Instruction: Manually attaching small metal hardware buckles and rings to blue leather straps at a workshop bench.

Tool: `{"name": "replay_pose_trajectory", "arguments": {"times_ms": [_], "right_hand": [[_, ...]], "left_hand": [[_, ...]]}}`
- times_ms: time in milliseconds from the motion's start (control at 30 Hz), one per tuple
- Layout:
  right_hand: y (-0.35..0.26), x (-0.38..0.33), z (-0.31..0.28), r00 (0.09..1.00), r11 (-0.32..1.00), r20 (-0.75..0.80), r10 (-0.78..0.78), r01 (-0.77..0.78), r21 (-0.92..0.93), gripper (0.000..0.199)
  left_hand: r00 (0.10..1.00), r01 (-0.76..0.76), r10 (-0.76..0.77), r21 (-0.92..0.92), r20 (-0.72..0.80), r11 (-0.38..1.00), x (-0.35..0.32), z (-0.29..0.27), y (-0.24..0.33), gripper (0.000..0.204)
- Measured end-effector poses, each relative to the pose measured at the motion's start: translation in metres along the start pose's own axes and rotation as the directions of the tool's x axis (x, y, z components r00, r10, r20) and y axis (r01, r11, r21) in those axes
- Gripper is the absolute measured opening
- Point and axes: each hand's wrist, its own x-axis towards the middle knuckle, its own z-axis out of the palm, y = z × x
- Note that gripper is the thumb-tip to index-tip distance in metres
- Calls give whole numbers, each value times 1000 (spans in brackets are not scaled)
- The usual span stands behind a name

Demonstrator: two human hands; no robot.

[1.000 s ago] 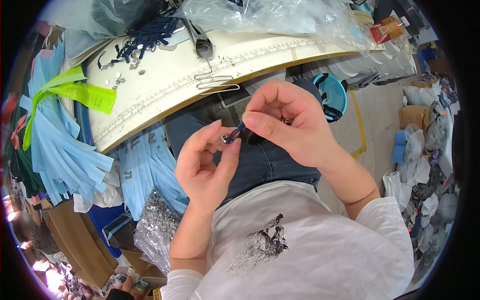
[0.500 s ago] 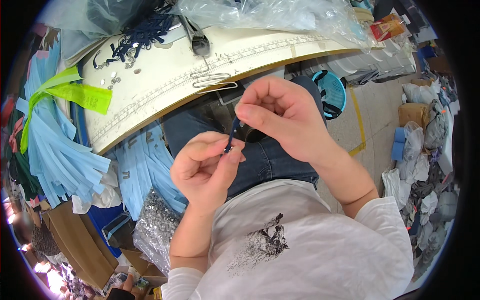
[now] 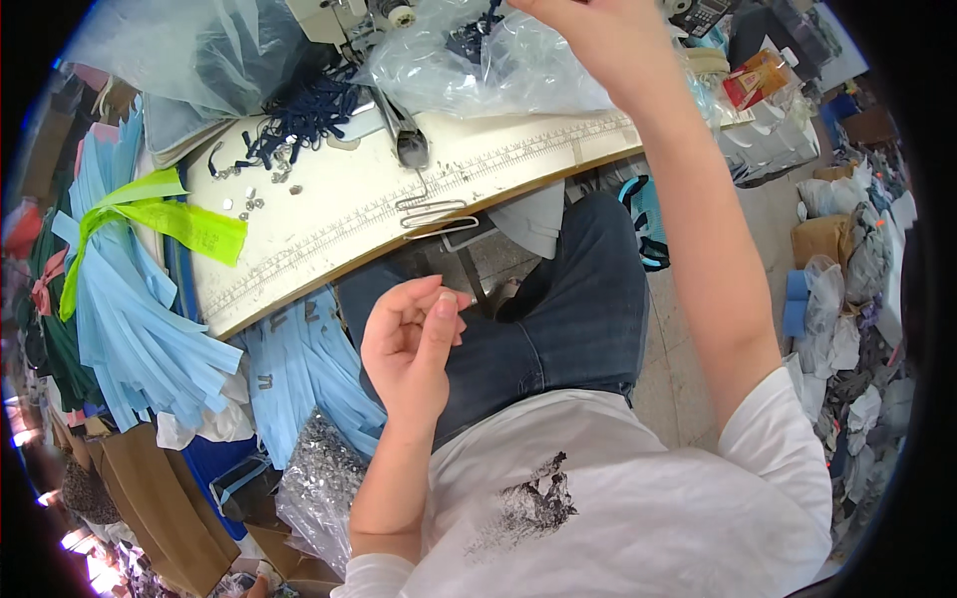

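Left hand: the left hand (image 3: 409,344) is raised over the person's lap, apart from the near edge of the tabletop (image 3: 488,159); its fingers (image 3: 409,299) are curled, thumb and fingertips set narrow, and whether something tiny sits between them cannot be told.
Right hand: the right hand (image 3: 608,40) reaches over the tabletop toward its far side, above a clear plastic bag (image 3: 548,75); its fingers are partly cut off at the top of the view, so their grip cannot be told.
Navy straps: a tangled pile of navy straps (image 3: 314,115) lies on the tabletop toward its far left corner; more navy straps (image 3: 469,40) show in the plastic bag, near the right hand.
Metal pieces: small metal pieces (image 3: 251,203) are scattered near the tabletop's left edge, just nearer the person than the pile.
Near edge: a bent wire piece (image 3: 434,214) juts over it; a metal chute (image 3: 409,145) lies behind.
Left edge: a yellow-green strip (image 3: 204,231) lies across light blue strips (image 3: 130,299), which hang beside the tabletop.
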Motion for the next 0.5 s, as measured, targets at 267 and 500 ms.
{"name": "replay_pose_trajectory", "arguments": {"times_ms": [267,500], "right_hand": [[37,-111,-18,796,86,330,507,-428,900,14],[79,-255,18,310,-255,588,747,-683,684,15]], "left_hand": [[938,-195,344,775,-31,601,93,-35,41,10],[880,-407,257,913,399,-24,191,-52,47,20]]}}
